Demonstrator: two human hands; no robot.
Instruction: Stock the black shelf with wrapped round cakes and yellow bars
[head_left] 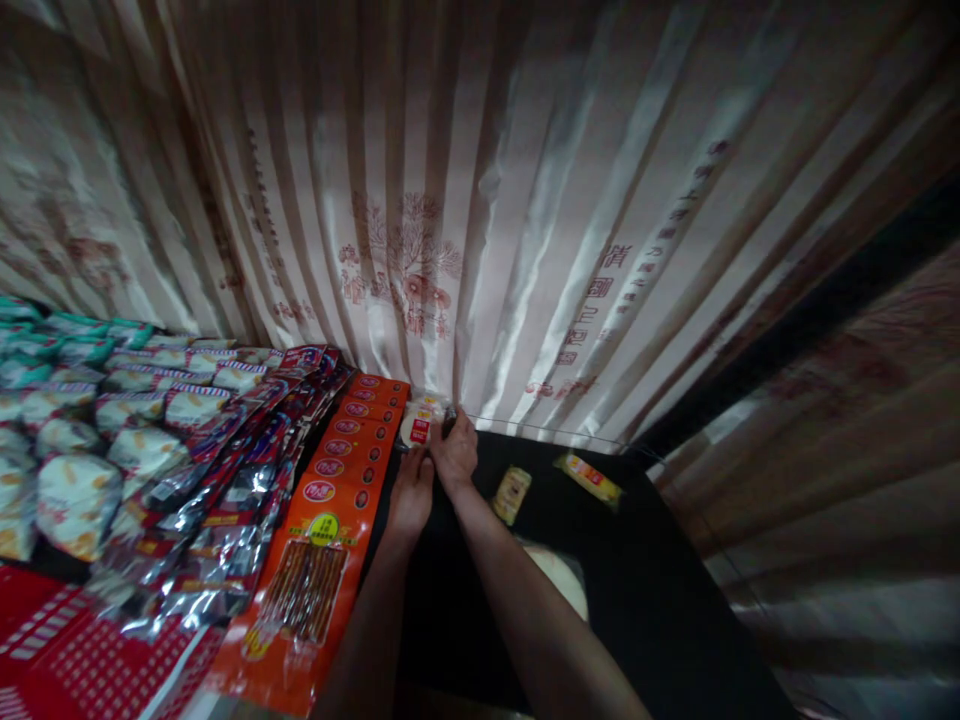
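A round white snack in clear wrap with a red label lies at the back of the black table, against the curtain. My left hand grips its near edge, fingers close together. From the right side, my right hand closes on the same packet; its far fingers are partly hidden. Just left of both hands runs an overlapping row of orange snack packs, the nearest showing brown sticks through a window. To the right of my right hand lies a small yellowish wrapped snack.
Farther right lies another yellow packet. A white round packet is partly behind my right forearm. Dark shiny bags, white bags and green bags crowd the left. A red basket stands in front; a pleated curtain hangs behind.
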